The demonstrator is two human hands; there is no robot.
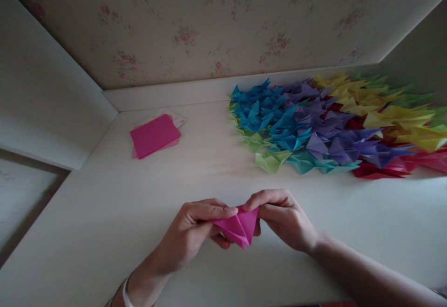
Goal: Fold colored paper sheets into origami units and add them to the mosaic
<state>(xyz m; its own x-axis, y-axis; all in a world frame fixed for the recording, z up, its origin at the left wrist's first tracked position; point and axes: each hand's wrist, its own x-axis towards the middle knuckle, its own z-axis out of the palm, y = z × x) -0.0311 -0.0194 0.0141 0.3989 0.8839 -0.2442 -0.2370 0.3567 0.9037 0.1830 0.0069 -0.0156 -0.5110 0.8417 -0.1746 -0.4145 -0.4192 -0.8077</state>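
Observation:
A pink piece of folded origami paper (240, 228) is held between both hands above the front part of the white table. My left hand (195, 228) grips its left side, thumb on top and fingers underneath. At the upper right corner, my right hand (284, 218) pinches the paper, its index finger lying over the top edge. Creases and pointed flaps show on the paper, with a tip facing down toward me. Some of my fingers are hidden behind it.
A stack of pink paper sheets (155, 136) lies at the back left of the white table (104, 218). Many folded origami pieces (335, 125) in blue, purple, yellow, green and red cover the back right. A flowered wall (209, 27) rises behind, and a white panel (45, 78) stands left.

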